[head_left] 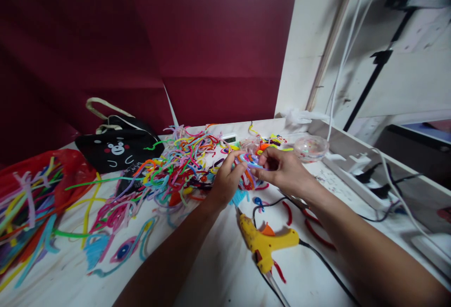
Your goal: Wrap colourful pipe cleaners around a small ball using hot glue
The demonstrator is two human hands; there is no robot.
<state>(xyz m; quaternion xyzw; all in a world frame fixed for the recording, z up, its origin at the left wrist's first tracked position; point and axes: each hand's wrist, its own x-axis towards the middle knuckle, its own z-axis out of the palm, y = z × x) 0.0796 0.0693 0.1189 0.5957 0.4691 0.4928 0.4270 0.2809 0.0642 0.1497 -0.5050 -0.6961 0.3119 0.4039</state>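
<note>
Lilac pipe cleaner [254, 163] pinched btwn both hands, left grip [225, 180] & right grip [282, 169] closed on it

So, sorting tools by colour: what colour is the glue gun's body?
Yellow: the glue gun shows in the head view.

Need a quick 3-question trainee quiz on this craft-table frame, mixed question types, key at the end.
1. True or false: the yellow glue gun is held in the right hand.
2. What do both hands pinch? A) scissors B) a bent pipe-cleaner piece C) the clear bowl
3. On which side of the left hand does the black bear-face bag lie?

Key: 1 false, it lies on the table; 2 B; 3 the left.
</note>
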